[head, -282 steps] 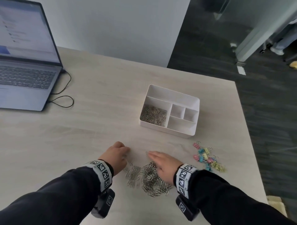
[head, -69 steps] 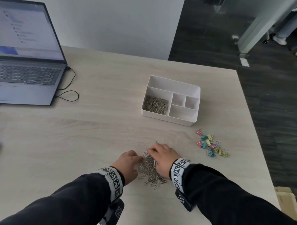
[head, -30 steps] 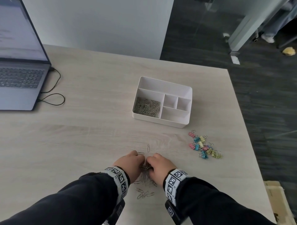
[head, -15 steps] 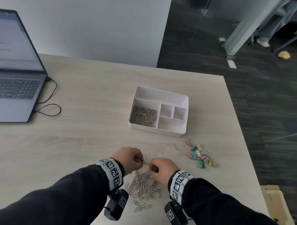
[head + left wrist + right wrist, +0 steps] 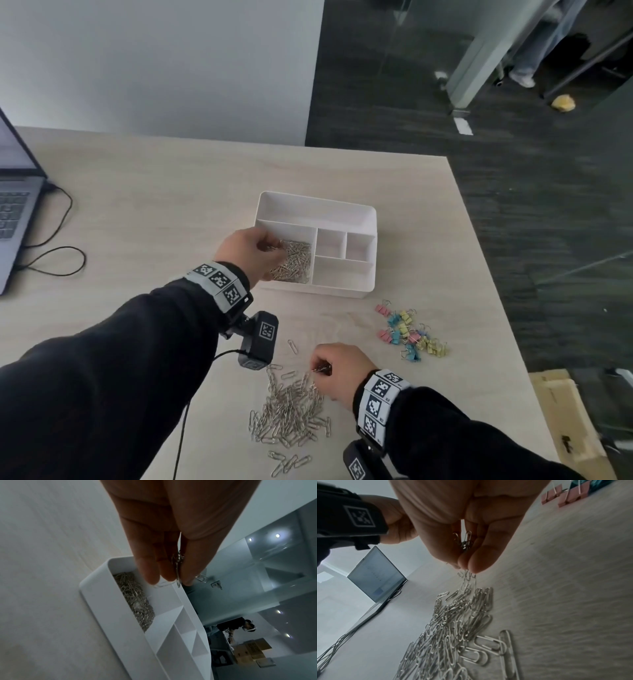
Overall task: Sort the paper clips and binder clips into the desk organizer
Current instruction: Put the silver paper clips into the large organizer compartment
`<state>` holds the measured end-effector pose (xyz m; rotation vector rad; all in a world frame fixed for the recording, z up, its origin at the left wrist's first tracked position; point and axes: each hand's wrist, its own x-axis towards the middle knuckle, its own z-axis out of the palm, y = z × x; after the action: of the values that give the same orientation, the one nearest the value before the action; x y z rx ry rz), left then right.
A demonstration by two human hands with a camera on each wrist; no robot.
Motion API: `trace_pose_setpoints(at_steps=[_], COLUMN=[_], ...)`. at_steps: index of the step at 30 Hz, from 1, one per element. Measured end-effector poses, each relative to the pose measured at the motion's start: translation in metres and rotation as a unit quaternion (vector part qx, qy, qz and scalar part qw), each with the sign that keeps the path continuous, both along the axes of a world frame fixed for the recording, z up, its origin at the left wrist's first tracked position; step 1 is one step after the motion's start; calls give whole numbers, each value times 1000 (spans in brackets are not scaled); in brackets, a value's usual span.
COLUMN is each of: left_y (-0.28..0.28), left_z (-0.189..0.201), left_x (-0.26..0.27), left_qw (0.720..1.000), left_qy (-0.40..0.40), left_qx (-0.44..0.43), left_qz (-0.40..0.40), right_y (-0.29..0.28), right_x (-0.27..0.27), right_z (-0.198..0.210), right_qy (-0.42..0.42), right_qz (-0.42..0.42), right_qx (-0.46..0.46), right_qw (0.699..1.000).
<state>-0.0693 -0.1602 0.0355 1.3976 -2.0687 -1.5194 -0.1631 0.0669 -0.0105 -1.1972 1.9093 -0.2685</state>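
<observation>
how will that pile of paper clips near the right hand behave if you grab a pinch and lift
Probably in tangled strings: clips hang linked below the right hand down to the pile of paper clips. Likely light, since fingers alone hold a bunch. Strays lying beside the pile suggest some slip loose.

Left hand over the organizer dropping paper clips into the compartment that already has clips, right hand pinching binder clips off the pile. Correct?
Not quite: the right hand pinches paper clips, not binder clips, as the right wrist view shows. The rest holds.
</observation>
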Motion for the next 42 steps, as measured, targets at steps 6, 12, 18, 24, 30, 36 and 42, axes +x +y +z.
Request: trace_pose_setpoints(at_steps=[6, 12, 18, 24, 30, 36, 42], left_y=[-3, 15, 45, 69, 82, 93, 112], left_z=[-1, -14, -34, -51, -55, -71, -75], left_x=[6, 48, 94, 125, 133, 128, 120], left_qw=[1000, 1000, 996, 988, 984, 972, 948], left_qy=[-8, -26, -76, -147, -169, -202, -235], left_qx=[-1, 2, 40, 19, 5, -21, -48], left_qz=[-22, 11, 12, -34, -62, -115, -209], right_y=[-15, -64, -130, -166, -151, -91, -39], right_x=[4, -3, -13, -20, -30, -11, 16], right_z=[5, 32, 55, 43, 34, 19, -11], right_qy=[-29, -50, -69, 12, 97, 81, 125], right_qz=[-46, -126, -178, -160, -52, -25, 154], right_qx=[-12, -64, -143, -158, -141, -142, -16], right_qw=[998, 989, 971, 974, 984, 986, 980])
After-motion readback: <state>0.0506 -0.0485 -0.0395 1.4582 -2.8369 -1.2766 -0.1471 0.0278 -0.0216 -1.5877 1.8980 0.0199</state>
